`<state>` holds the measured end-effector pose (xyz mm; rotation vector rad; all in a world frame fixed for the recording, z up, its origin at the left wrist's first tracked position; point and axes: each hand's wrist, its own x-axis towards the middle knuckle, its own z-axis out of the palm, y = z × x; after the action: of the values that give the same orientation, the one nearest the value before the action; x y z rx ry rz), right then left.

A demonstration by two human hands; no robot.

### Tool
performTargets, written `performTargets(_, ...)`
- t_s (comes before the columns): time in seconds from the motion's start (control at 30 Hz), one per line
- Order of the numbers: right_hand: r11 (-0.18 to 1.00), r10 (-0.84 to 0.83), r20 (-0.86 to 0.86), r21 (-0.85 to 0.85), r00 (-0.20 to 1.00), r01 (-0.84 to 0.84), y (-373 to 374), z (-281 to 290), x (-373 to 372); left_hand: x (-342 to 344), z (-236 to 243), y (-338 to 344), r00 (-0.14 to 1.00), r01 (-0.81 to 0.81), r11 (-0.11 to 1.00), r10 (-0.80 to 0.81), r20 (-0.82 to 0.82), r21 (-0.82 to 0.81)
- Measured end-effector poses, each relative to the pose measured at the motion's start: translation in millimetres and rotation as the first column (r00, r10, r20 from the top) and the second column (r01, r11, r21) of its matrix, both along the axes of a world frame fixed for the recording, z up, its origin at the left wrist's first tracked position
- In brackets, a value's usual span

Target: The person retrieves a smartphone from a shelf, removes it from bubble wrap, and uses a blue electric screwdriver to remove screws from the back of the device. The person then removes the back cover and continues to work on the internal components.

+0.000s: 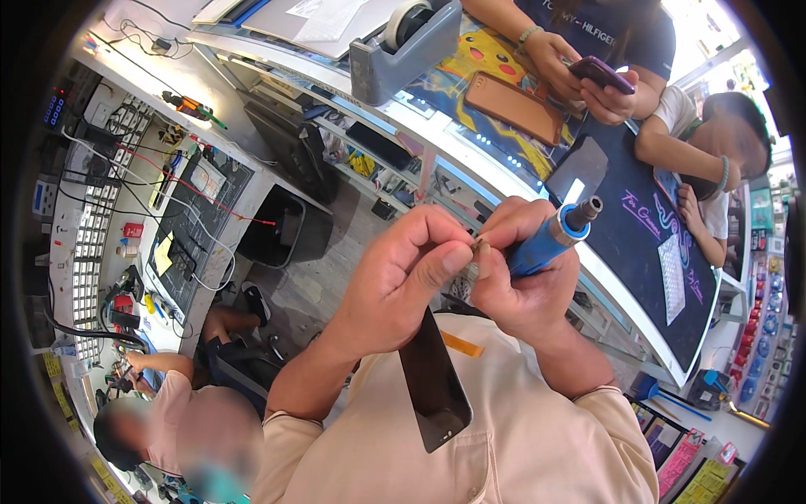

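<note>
My left hand [403, 273] is closed, and its thumb and forefinger pinch together in front of my chest. A black, glass-faced phone [435, 391] hangs down from under this hand; whether it is a whole phone or only its screen I cannot tell. Wrapped in my right hand [529, 294] is a blue electric screwdriver [541, 248], its metal tip pointing up and right. The right thumb and forefinger meet the left fingertips at a tiny thing [478, 242] too small to name. An orange strip [463, 345] shows just right of the phone, against my shirt.
Ahead runs a glass counter [617, 281] with a tape dispenser [403, 55], a brown phone case [514, 107] and a dark phone [579, 168]. Two people are beyond it, one holding a purple phone [602, 74]. A bin [281, 227] and a seated co-worker are at left.
</note>
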<state>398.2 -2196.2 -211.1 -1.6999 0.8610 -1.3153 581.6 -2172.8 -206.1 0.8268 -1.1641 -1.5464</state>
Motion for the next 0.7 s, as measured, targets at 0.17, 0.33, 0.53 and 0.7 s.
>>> performTargets(0.17,0.981,0.079,0.111,0.168,0.991,-0.097,1.6,4.5,-2.2,-1.9,-1.1,0.8,0.987,0.062,0.994,-0.047,-0.155,0.091)
performTargets(0.33,0.915,0.065,0.317,0.361,0.946,-0.183,0.3,6.9,-0.7,-4.1,-2.1,-4.2,0.98,0.099,0.986,-0.074,-0.186,0.132)
performTargets(0.53,0.763,0.017,0.448,0.572,0.894,-0.301,2.5,16.7,-1.5,1.2,1.1,-1.5,0.983,0.127,0.981,-0.104,-0.152,0.15)
performTargets(0.7,0.696,0.005,0.669,0.531,0.743,-0.483,-7.1,23.5,-12.8,12.2,1.8,-2.6,0.974,0.197,0.955,-0.166,-0.151,0.221)
